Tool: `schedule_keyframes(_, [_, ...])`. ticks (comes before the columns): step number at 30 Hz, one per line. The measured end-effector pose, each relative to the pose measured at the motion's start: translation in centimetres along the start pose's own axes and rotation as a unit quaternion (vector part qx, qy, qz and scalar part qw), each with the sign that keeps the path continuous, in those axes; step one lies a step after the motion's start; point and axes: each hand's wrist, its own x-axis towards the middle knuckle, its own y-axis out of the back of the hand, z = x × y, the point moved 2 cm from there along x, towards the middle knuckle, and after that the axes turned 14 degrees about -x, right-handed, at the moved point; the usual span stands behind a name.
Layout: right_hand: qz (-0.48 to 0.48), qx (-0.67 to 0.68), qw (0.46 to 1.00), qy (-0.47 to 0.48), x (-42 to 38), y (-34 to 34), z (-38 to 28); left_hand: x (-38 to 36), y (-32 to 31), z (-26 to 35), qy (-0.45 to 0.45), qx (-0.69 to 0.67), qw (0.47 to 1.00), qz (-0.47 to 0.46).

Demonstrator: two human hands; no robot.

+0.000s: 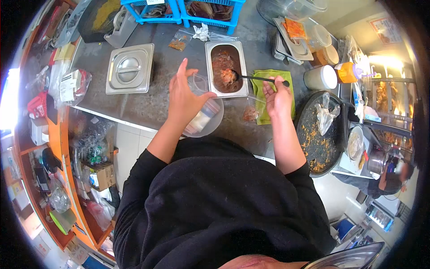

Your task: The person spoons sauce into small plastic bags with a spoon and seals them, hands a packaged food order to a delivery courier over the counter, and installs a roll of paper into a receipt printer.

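Note:
My right hand is closed on the handle of a black spoon, whose bowl holds reddish food over a steel container of dark red sauce. My left hand is raised at the container's left, fingers spread, with the thumb near a clear plastic bag. Whether it grips the bag cannot be made out. Below that hand stands a round translucent tub with bags in it. A small clear bag with reddish contents lies beside the green cloth.
A lidded steel container stands at left. Blue baskets are at the back. On the right are jars, a squeeze bottle and a black tray with food crumbs. Another person is at far right.

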Motion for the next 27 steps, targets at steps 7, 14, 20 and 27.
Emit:
schedule_keyframes(7, [-0.044,0.04,0.99,0.127,-2.1,-2.1,-6.1,2.4,-0.5,3.5,-0.054,0.008,0.998,0.016])
schedule_keyframes(14, [-0.117,0.019,0.937,0.329,-5.3,-3.7,-9.4,3.0,-1.5,5.2,-0.097,0.005,0.995,0.039])
schedule_keyframes(20, [-0.076,-0.093,0.848,0.516,-7.8,-5.0,-9.0,3.0,-1.7,5.6,-0.109,-0.002,0.993,0.049])
schedule_keyframes(27, [-0.107,-0.178,0.681,0.702,-10.4,-6.4,-7.9,2.9,-1.8,6.0,-0.076,-0.043,0.995,0.043])
